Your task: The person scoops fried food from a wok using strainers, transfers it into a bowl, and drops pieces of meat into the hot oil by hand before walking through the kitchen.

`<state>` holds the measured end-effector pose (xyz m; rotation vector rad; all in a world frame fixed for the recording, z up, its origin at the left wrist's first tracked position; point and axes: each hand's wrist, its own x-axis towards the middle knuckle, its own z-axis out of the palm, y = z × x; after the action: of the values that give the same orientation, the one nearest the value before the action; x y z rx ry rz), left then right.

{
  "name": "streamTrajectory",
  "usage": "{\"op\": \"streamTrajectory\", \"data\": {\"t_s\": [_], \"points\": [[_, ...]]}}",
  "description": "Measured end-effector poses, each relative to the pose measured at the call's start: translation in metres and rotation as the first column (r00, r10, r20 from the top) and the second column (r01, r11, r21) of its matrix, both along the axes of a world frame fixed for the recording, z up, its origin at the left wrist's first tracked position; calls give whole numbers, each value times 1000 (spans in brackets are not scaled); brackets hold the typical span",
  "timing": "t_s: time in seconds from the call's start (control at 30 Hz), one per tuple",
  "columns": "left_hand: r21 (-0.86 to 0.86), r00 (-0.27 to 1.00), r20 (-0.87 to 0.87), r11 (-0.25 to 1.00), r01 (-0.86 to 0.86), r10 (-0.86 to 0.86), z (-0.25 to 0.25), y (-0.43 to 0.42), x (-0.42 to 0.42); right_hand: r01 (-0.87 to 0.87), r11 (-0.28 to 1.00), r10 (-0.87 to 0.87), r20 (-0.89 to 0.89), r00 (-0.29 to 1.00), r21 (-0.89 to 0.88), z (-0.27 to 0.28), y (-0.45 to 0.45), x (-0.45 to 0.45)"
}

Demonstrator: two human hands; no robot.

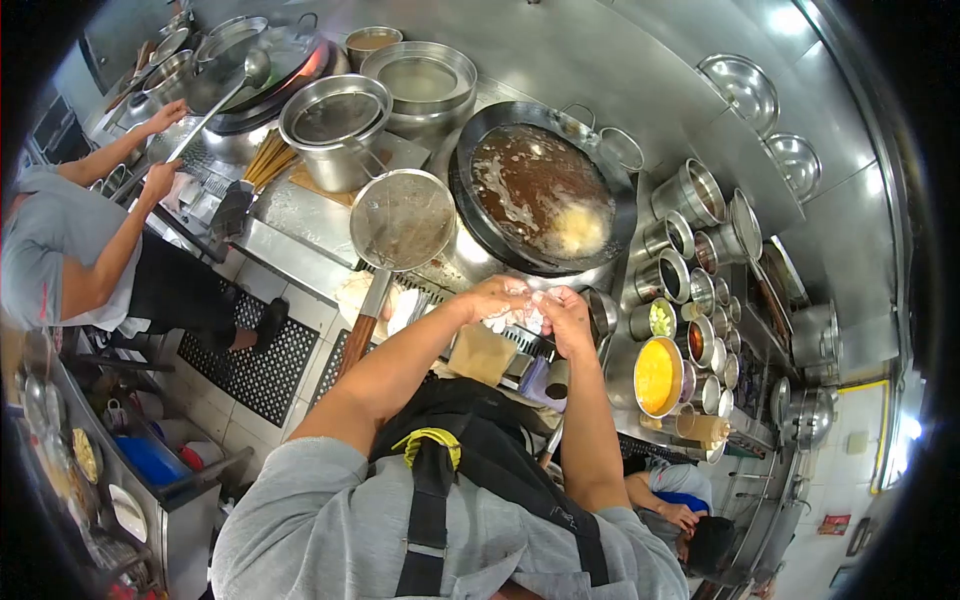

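My left hand (497,299) and my right hand (567,318) are close together at the near edge of a large black wok (520,175). Pinched between the fingers of both are white, flour-coated pieces (522,312), whose kind I cannot make out. The wok holds dark brown bubbling oil, and a pale yellow frothy patch (582,230) floats at its near right side. Left of the wok rests a round mesh strainer (402,222) with a wooden handle. A folded tan cloth (482,352) lies just below my hands.
At right stand several steel pots, sauce containers and a bowl of yellow liquid (657,376). Steel pots (337,120) stand at the back left. A co-worker (75,235) holds a long ladle (220,105) over another wok. Another person (675,500) is at lower right.
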<state>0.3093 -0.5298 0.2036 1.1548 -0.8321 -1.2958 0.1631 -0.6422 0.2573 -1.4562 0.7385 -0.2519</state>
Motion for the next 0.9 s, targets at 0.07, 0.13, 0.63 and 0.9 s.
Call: {"op": "streamTrajectory", "data": {"t_s": [0.07,0.13,0.63,0.9], "points": [[32,991,123,999,39,-42,4,0,4,-27,999,28,-28,999,46,2,2,0],[-15,939,345,1000,5,0,10,3,3,-64,993,72,-80,994,94,2,4,0],[-311,554,733,918,-245,396,-65,-44,-6,281,888,-400,308,863,364,-24,6,-2],[141,934,-39,927,-347,356,-18,-8,12,154,815,-454,450,769,559,38,-55,-45]]}}
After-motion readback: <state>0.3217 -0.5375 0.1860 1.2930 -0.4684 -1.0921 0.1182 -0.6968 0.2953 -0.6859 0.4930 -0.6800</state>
